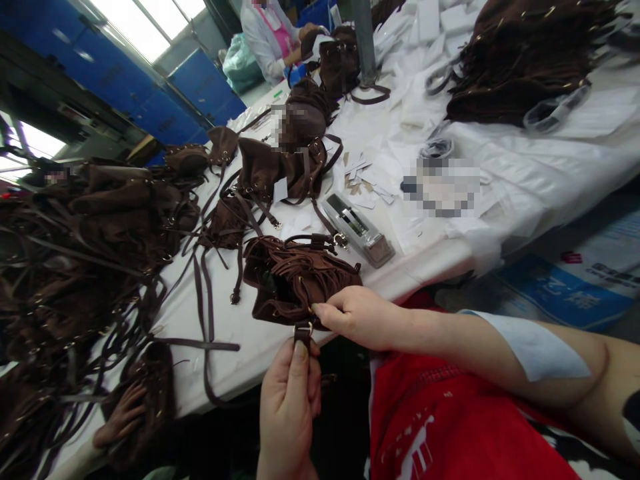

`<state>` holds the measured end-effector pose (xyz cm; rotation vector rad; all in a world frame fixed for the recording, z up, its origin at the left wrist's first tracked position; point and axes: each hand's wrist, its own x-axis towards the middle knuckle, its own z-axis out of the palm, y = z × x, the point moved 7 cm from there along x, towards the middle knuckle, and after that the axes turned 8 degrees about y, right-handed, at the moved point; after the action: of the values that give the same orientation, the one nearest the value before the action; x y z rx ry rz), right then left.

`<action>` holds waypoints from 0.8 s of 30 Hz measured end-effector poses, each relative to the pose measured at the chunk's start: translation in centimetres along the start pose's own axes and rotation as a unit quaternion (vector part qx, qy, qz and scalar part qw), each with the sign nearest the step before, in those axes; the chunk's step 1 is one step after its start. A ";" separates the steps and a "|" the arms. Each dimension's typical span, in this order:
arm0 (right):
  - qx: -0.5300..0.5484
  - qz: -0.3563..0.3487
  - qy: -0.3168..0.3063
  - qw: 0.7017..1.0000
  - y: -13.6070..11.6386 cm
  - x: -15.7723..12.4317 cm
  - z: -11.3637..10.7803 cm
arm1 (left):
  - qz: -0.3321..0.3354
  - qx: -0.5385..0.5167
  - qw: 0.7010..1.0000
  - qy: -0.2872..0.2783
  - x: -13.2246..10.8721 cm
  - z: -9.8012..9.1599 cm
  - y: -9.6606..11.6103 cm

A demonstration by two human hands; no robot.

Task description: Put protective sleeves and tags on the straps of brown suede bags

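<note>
While left fingers pinch a strap, right fingers grip the bag, its inside mostly dark.

The scene is viewed from the person's head, faced forward and down across the table, whose near edge is slanted from seven up to three o'clock. The left hand at six and right hand at five are seen closely; the window, toward eleven, from afar.
</note>
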<state>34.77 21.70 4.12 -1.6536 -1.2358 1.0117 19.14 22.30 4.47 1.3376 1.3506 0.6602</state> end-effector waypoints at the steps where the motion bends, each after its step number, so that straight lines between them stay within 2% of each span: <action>1: -0.003 -0.001 -0.002 1.000 0.0 0.0 0.0 | 0.007 0.007 1.000 -0.001 -0.1 0.1 0.2; 8: -0.009 0.005 -0.015 1.000 0.2 0.0 0.0 | 0.090 0.107 0.990 -0.014 -0.6 0.4 2.0; 12: -0.023 -0.007 0.001 1.000 -0.1 -0.2 -0.4 | 0.138 0.199 0.970 -0.021 -0.6 0.4 2.4; 16: -0.037 -0.028 0.019 0.999 -0.3 -0.4 -0.8 | 0.190 0.278 0.942 0.004 -0.7 0.4 3.1; 20: -0.041 -0.022 0.014 0.999 -0.1 -0.3 -0.7 | 0.222 0.306 0.925 0.027 -0.8 0.6 3.7; 24: -0.029 -0.019 0.011 0.999 -0.2 -0.4 -0.9 | 0.222 0.304 0.926 0.032 -0.8 0.7 3.8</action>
<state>35.46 21.17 4.63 -1.6759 -1.2873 0.9401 20.91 22.18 8.01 2.1825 1.3698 0.6040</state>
